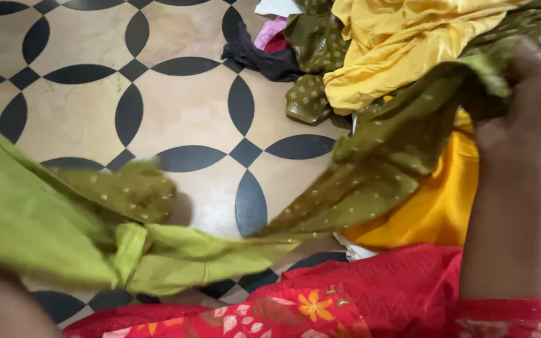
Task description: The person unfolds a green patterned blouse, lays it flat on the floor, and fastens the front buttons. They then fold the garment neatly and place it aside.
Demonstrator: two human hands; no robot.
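The olive-green dotted garment [370, 169] is stretched in the air above the patterned tile floor [183, 112], from lower left to upper right. The right hand [521, 106] grips its upper end, fingers closed around bunched cloth. The left hand is out of view at lower left; its fingers cannot be judged. The step appears to be straightening; the next move calls for even tension. A yellow cloth [402, 37] lies just behind.

Cloth stretched across the floor

The olive dotted cloth [370, 169] spans left to right over the patterned tile floor [183, 106]; the heap of mixed clothes [396, 37] lies behind it, at right.
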